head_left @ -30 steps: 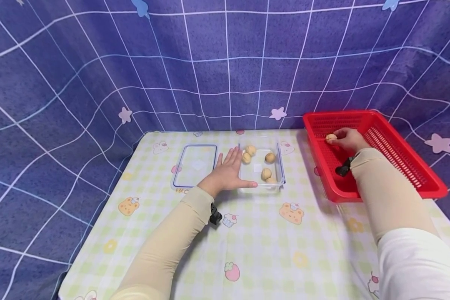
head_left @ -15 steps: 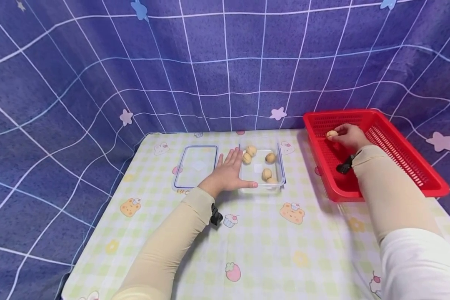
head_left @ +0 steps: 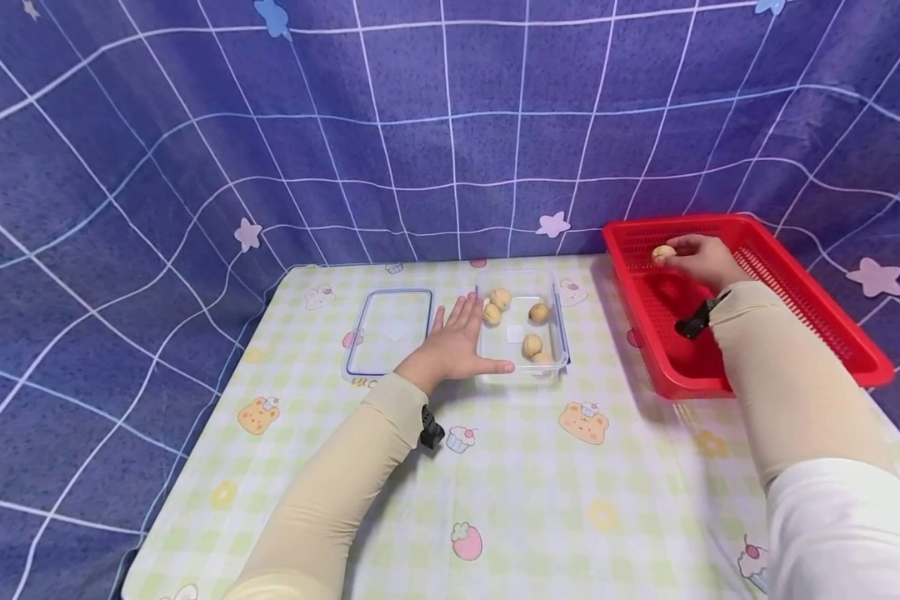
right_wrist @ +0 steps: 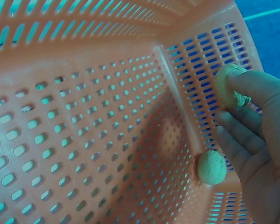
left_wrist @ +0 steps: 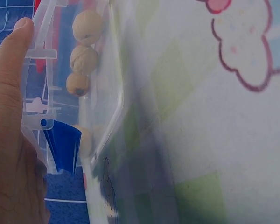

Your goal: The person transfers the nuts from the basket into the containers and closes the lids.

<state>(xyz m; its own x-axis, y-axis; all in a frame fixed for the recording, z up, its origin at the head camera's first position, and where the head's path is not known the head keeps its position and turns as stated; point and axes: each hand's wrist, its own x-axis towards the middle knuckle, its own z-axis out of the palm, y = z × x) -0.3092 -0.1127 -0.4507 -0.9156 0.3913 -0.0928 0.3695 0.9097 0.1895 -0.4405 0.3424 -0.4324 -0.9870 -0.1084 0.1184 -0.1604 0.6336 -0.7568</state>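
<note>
My right hand (head_left: pixel 705 260) pinches a walnut (head_left: pixel 663 253) between thumb and fingers, over the far left part of the red plastic basket (head_left: pixel 678 383). In the right wrist view, another walnut (right_wrist: pixel 211 167) lies on the basket floor below the held walnut (right_wrist: pixel 229 86), near a corner. My left hand (head_left: pixel 453 346) rests against the left side of a clear plastic box (head_left: pixel 515 335), fingers straight and thumb along its near rim. Several walnuts (head_left: pixel 538 312) lie inside this uncovered box. In the left wrist view, a blue clip flap (left_wrist: pixel 64 144) hangs from its side.
A clear lid (head_left: pixel 390 333) with a blue seal lies flat left of the box. The patterned tablecloth (head_left: pixel 532 492) covers the table. Behind it hangs a blue curtain (head_left: pixel 405 150) with white lines. Each wrist carries a small black camera.
My right hand has risen slightly with the walnut, away from the basket floor. The left hand stays against the box, and the walnuts in the box have not moved.
</note>
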